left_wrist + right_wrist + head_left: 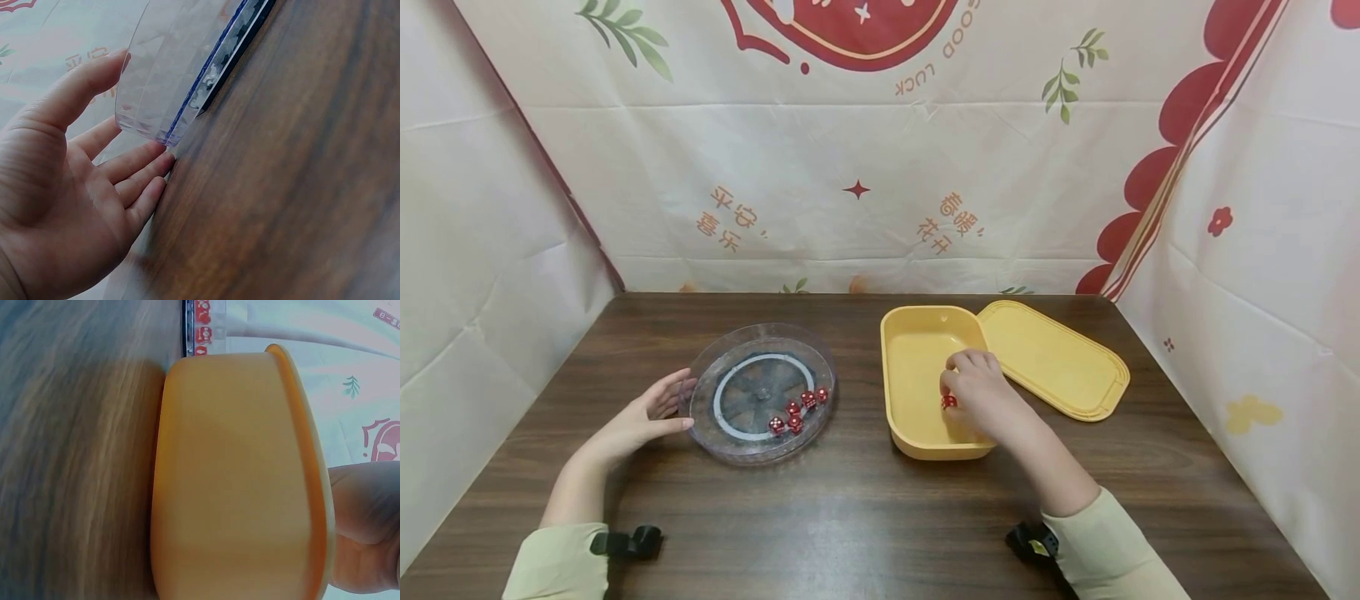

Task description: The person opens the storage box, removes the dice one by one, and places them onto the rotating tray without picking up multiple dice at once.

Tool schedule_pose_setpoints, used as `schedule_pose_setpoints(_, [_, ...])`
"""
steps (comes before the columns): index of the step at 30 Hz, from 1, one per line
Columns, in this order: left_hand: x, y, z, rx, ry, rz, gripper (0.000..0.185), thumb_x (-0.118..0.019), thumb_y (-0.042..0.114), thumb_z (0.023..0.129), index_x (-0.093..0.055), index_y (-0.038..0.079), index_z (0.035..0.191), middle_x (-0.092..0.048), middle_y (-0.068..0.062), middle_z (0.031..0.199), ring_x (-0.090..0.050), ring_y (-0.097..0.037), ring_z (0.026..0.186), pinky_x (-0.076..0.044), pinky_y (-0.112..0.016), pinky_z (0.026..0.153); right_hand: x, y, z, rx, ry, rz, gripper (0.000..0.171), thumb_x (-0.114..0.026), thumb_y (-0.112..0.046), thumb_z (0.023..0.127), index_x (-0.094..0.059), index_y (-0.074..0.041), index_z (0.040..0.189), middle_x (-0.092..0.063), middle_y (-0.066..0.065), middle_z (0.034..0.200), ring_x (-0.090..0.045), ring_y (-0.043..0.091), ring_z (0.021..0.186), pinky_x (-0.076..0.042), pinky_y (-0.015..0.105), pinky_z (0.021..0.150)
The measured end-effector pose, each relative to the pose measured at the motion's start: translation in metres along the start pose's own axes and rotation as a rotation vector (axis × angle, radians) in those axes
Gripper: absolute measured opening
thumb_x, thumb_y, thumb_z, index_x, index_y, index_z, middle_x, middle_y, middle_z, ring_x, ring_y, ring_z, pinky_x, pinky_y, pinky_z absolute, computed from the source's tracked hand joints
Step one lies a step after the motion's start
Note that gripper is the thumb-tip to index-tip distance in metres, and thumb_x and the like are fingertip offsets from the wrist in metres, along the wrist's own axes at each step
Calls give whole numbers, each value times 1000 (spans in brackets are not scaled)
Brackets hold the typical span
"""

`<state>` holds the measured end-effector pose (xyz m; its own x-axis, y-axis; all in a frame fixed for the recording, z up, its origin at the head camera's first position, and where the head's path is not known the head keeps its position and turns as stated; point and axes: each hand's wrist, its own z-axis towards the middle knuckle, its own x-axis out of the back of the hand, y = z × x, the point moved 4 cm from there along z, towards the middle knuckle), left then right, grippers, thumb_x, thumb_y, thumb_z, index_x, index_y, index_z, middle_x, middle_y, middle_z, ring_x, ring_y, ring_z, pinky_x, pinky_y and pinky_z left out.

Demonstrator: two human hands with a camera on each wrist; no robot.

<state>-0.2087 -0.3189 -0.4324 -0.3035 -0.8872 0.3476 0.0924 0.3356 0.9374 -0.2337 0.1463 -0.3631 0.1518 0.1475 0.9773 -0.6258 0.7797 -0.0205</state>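
Note:
A round clear plastic tray (pixel 763 336) stands on the left of the table, with several red dice (pixel 808 399) along its right side. Beside its left rim is my left hand (pixel 651 417), thumb apart from the fingers, the fingertips at the tray's wall in the left wrist view. My right hand (pixel 985 396) reaches into a yellow plastic box (pixel 917 451), its curled fingers holding a red die (pixel 949 402) low inside. The box wall (pixel 234 475) hides those fingertips in the right wrist view.
A yellow lid (pixel 1060 362) lies flat to the right of the box, against its far corner. All this is on a dark wooden table (pixel 820 517). Printed white cloth (pixel 820 225) hangs behind it and along both sides.

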Motion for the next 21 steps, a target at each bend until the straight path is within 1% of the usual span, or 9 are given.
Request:
schedule_pose_setpoints(7, [-1, 0, 0, -3, 3, -3, 79, -66, 7, 90, -15, -1, 151, -22, -30, 150, -16, -47, 137, -29, -5, 91, 5, -6, 4, -3, 9, 9, 24, -83, -14, 71, -58, -15, 73, -54, 10, 100, -46, 36, 105, -31, 53, 95])
schedule_pose_setpoints(12, [-1, -1, -1, -3, 5, -1, 79, -66, 7, 90, -15, -1, 151, -23, -30, 150, -16, -48, 137, -29, -5, 91, 9, -10, 7, -9, 9, 23, 23, -81, -14, 71, -59, -16, 73, -54, 10, 101, -46, 35, 106, -30, 51, 95])
schedule_pose_setpoints(18, [-1, 0, 0, 3, 4, 8, 80, -66, 8, 90, -15, 0, 151, -23, -30, 150, -16, -48, 137, -29, -5, 90, 15, -13, 11, 0, 51, 35, 21, -80, -12, 71, -59, -16, 74, -54, 10, 101, -45, 34, 106, -30, 51, 96])
schedule_pose_setpoints(21, [0, 0, 0, 2, 2, 12, 79, -66, 8, 90, -15, 1, 151, -23, -30, 150, -17, -47, 137, -30, -5, 90, 19, -16, 14, 3, 59, 41, 20, -79, -12, 71, -59, -16, 74, -54, 9, 102, -45, 33, 106, -29, 52, 97])
